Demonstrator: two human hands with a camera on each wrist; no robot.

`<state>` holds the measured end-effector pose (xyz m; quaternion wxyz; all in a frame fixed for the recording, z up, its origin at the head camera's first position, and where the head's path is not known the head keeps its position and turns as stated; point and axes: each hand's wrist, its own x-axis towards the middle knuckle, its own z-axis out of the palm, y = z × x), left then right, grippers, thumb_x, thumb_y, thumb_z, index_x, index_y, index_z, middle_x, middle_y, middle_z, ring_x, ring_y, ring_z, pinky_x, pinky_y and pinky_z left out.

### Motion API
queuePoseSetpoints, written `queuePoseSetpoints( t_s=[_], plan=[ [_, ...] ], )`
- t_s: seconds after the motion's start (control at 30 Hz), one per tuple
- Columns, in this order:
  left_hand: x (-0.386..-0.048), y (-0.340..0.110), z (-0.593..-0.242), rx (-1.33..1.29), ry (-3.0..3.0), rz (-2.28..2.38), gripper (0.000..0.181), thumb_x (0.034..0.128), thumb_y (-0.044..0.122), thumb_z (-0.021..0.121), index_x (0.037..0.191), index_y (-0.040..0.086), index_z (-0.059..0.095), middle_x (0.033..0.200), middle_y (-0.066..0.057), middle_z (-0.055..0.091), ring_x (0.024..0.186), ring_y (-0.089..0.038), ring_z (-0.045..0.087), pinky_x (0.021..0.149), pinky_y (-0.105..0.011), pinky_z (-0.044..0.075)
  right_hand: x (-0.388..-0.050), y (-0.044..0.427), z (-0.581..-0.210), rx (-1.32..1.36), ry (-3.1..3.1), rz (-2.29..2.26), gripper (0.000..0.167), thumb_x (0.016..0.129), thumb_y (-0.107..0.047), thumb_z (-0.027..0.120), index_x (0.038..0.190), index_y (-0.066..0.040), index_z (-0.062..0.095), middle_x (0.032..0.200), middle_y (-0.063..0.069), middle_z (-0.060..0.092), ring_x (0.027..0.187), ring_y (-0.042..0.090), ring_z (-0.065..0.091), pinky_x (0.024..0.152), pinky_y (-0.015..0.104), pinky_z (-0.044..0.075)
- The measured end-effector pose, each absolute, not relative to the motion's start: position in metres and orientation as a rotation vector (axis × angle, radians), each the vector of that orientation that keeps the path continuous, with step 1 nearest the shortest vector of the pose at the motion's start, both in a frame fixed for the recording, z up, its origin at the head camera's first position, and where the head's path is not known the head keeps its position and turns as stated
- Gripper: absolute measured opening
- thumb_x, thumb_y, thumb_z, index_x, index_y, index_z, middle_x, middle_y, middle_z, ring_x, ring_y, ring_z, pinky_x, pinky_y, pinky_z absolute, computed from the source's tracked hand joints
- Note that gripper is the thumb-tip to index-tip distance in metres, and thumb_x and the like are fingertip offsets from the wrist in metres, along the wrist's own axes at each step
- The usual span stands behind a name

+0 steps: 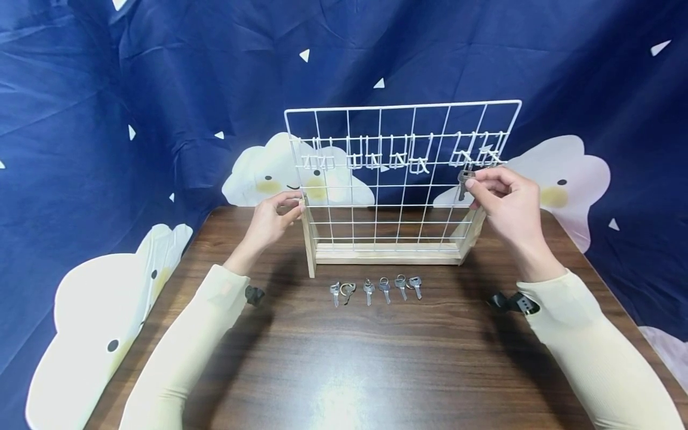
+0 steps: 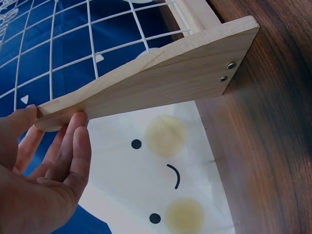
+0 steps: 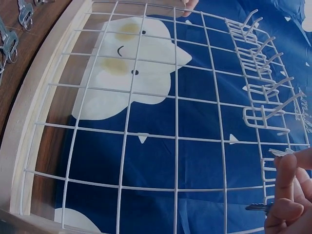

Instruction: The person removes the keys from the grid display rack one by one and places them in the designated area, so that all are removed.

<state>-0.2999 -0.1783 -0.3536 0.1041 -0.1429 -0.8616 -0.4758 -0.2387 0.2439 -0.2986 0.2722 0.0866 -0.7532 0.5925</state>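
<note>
A white wire grid rack (image 1: 376, 205) with wooden side panels stands on the table, and white hooks (image 1: 398, 160) hang in a row near its top. My left hand (image 1: 275, 218) grips the upper end of the left wooden panel (image 2: 161, 78), thumb on one side and fingers on the other. My right hand (image 1: 510, 200) pinches a key (image 1: 462, 186), blade downward, just below the right-hand hooks (image 1: 461, 156). In the right wrist view a second key (image 3: 257, 207) shows beside the fingers; cannot tell whether it hangs or is held.
Several keys with rings (image 1: 368, 288) lie in a row on the brown wooden table (image 1: 344, 346), in front of the rack's wooden base bar (image 1: 387, 258). A dark blue curtain (image 1: 242, 71) with cloud patterns hangs behind.
</note>
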Motion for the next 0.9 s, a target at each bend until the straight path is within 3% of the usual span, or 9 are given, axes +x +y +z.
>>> queuePoseSetpoints(
  t_s=[0.17,0.37,0.6,0.8,0.9],
  plan=[
    [-0.301,-0.179,-0.354,-0.423,-2.536,-1.422,0.034,0.0943,0.02,0.071,0.126,0.01,0.067,0.116,-0.019,0.073,0.091,-0.032,0.076,0.07,-0.025,0.064,-0.233,0.245,-0.297,0.262,-1.966,1.675,0.011,0.086,-0.002,0.075,0.095,-0.007,0.073,0.069,-0.013,0.072,0.048,0.004,0.063,0.048,0.013,0.052],
    [-0.3,-0.179,-0.354,-0.43,-2.532,-1.433,0.034,0.0945,0.02,0.07,0.127,0.01,0.067,0.117,-0.019,0.073,0.092,-0.032,0.075,0.076,-0.041,0.065,-0.226,0.244,-0.293,0.299,-1.944,1.675,0.012,0.086,-0.001,0.075,0.097,-0.005,0.073,0.069,-0.012,0.073,0.049,0.005,0.064,0.044,0.012,0.046],
    [-0.299,-0.178,-0.354,-0.44,-2.526,-1.444,0.034,0.0947,0.019,0.07,0.127,0.009,0.066,0.117,-0.02,0.072,0.094,-0.038,0.074,0.068,-0.022,0.062,-0.22,0.246,-0.29,0.352,-1.85,1.794,0.013,0.085,0.003,0.075,0.095,-0.004,0.072,0.071,-0.008,0.075,0.049,0.006,0.065,0.049,0.013,0.052],
    [-0.299,-0.179,-0.354,-0.449,-2.519,-1.451,0.034,0.0947,0.018,0.07,0.127,0.008,0.066,0.117,-0.021,0.072,0.096,-0.043,0.073,0.07,-0.029,0.064,-0.216,0.246,-0.288,0.356,-1.825,1.853,0.013,0.084,0.003,0.075,0.095,-0.004,0.072,0.072,-0.006,0.075,0.051,0.007,0.066,0.052,0.015,0.056],
    [-0.299,-0.179,-0.354,-0.445,-2.525,-1.448,0.034,0.0949,0.018,0.07,0.128,0.009,0.066,0.118,-0.021,0.072,0.097,-0.043,0.073,0.07,-0.027,0.064,-0.214,0.246,-0.288,0.333,-1.853,1.857,0.013,0.084,0.001,0.076,0.095,-0.005,0.073,0.071,-0.007,0.075,0.05,0.007,0.065,0.052,0.014,0.054]
  ],
)
